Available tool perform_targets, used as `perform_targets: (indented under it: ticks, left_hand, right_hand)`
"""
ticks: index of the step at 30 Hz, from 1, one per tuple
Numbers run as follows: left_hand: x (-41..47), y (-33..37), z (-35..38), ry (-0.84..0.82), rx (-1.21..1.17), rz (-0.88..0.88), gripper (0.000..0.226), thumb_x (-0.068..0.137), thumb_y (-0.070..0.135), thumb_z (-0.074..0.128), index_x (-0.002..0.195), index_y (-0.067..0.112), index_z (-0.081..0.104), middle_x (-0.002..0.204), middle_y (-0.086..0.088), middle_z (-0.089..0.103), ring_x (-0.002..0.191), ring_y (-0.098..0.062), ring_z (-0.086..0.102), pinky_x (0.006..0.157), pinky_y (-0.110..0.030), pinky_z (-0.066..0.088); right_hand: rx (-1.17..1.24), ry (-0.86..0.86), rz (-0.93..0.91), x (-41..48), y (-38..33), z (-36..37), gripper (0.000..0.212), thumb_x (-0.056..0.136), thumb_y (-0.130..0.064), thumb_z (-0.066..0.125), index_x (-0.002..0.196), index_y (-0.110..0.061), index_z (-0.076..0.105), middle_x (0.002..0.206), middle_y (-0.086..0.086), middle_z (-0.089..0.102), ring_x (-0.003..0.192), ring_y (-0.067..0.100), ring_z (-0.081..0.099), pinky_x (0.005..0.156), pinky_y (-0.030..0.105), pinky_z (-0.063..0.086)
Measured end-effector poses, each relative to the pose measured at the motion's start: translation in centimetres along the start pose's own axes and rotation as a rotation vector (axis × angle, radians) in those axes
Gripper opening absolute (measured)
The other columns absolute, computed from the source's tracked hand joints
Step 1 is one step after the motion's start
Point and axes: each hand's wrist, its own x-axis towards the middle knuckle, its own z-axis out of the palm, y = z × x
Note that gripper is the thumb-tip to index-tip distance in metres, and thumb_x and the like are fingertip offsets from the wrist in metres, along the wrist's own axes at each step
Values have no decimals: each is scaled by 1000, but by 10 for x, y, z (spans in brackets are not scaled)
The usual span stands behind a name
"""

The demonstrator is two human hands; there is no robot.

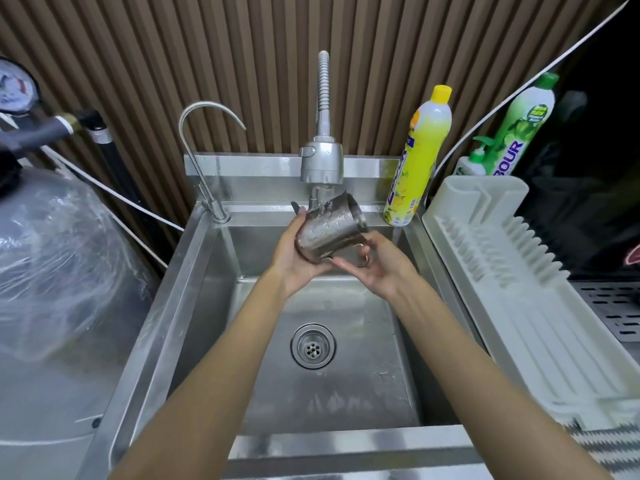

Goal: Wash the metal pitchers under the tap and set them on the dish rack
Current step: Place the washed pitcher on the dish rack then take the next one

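Head view gives me the metal pitcher (329,230) tilted right under the tap (321,162), water running onto its wall, held above the sink (194,271) basin. My left hand (294,261) cups the base end, fingers wrapped round the body. My right hand (377,265) is at the handle (363,258), thumb and fingers closed on the loop as far as I can make out.

My read is thin stiff steel: light and unlikely to dent under a squeeze, but wet and smooth, so it could spin or slip out of a bare palm. The handle looks like the safest hold, with the other hand under the base for support. The dish rack (519,306) sits just right of the sink. For that carry, I'd trust the handle rather than the slick wall.
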Motion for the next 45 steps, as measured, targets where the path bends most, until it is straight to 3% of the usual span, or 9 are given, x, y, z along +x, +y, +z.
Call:
perform_targets:
  ticks: [3, 6, 9, 14, 20, 24, 27, 35, 45]
  left_hand:
    - [1, 10, 6, 35, 251, 27, 51, 83, 43, 63, 123, 15, 50, 125, -10, 58, 104, -30, 61, 78, -47, 55]
    - [0, 10, 15, 205, 672, 170, 60, 78, 44, 69, 126, 21, 42, 126, 0, 51, 113, -27, 53, 92, -49, 48]
    - [0, 15, 21, 356, 1121, 397, 56, 76, 40, 72, 121, 20, 47, 113, -2, 51, 104, -23, 51, 94, -34, 44]
    - [-2, 16, 30, 426, 1513, 473, 62, 76, 45, 68, 122, 12, 45, 123, -18, 46, 116, -34, 46, 98, -36, 37]
    - [-2, 3, 57, 218, 1322, 383, 95, 62, 54, 76, 135, 7, 37, 134, -12, 49, 124, -28, 47, 105, -37, 40]
    - [17, -18, 76, 25, 972, 329, 67, 67, 19, 80, 126, 9, 51, 122, -7, 62, 108, -18, 60, 94, -33, 50]
    - [31, -36, 104, -126, 995, 344, 60, 78, 8, 71, 133, 12, 47, 127, -5, 59, 112, -13, 56, 88, -19, 47]
    - [67, -65, 168, -306, 973, 182, 57, 86, 1, 60, 137, 15, 38, 140, -10, 46, 123, -22, 50, 89, -35, 51]
    - [112, -123, 234, -457, 994, 20, 64, 88, -9, 48, 145, 14, 29, 151, 0, 31, 131, -5, 36, 90, -18, 38]
  right_hand:
    - [-95, 14, 14, 4, 17, -2, 23, 100, -21, 36, 98, -8, 54, 79, 7, 46, 51, 22, 66, 75, 47, 58]
    - [-568, 225, -199, 15, 35, -7, 35, 100, -17, 28, 132, -6, 38, 110, 14, 55, 103, 34, 61, 83, 48, 55]
    - [-915, 212, -526, 15, 53, -7, 54, 93, -7, 45, 144, -8, 26, 143, 15, 36, 129, 29, 43, 108, 39, 35]
    - [-1079, 57, -719, 21, 66, 16, 85, 70, -24, 77, 138, -6, 28, 136, 11, 39, 127, 28, 42, 111, 49, 30]
    - [-989, 159, -738, 23, 28, -11, 87, 59, -35, 78, 131, -18, 32, 123, 6, 58, 109, 26, 59, 86, 40, 51]
    - [-863, 323, -733, 23, -1, -46, 86, 60, -35, 81, 129, -13, 36, 120, 8, 61, 108, 26, 60, 88, 37, 50]
    - [-866, 425, -781, 24, -26, -72, 82, 63, -24, 83, 130, -7, 37, 127, 12, 45, 114, 27, 52, 89, 32, 43]
    - [-1072, 655, -809, 26, -95, -145, 85, 61, -43, 81, 129, -14, 40, 125, 4, 49, 111, 24, 54, 85, 44, 48]
    - [-870, 621, -690, 61, -138, -229, 78, 64, -25, 85, 125, -9, 38, 127, 4, 50, 104, 14, 51, 76, 17, 34]
